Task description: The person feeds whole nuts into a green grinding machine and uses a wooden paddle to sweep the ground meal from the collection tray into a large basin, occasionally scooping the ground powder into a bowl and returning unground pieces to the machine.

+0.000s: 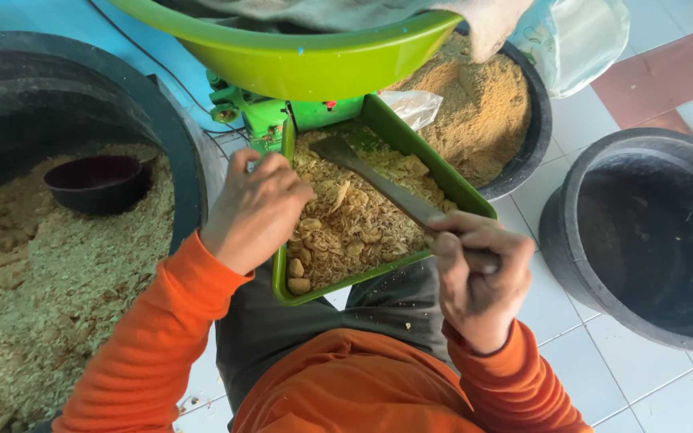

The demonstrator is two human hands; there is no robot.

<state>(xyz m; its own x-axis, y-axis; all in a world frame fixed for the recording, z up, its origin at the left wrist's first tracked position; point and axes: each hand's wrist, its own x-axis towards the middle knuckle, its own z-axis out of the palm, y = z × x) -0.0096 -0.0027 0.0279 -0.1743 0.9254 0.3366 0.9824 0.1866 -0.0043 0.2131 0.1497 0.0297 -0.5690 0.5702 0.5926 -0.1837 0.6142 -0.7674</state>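
A green rectangular tray [459,184] holds tan flaky, lumpy material and slopes toward a green machine [266,112]. My right hand [479,277] grips the handle of a flat dark metal scraper [370,176]; its blade lies across the material, tip near the machine's mouth. My left hand [254,208] rests on the tray's left rim, fingers curled on the material. Both arms wear orange sleeves.
A large black tub [182,152] on the left holds coarse tan material and a small dark bowl [98,183]. A black basin [535,136] of fine brown powder sits behind the tray. An empty black tub [643,232] stands right. A green hopper bowl [306,60] is above.
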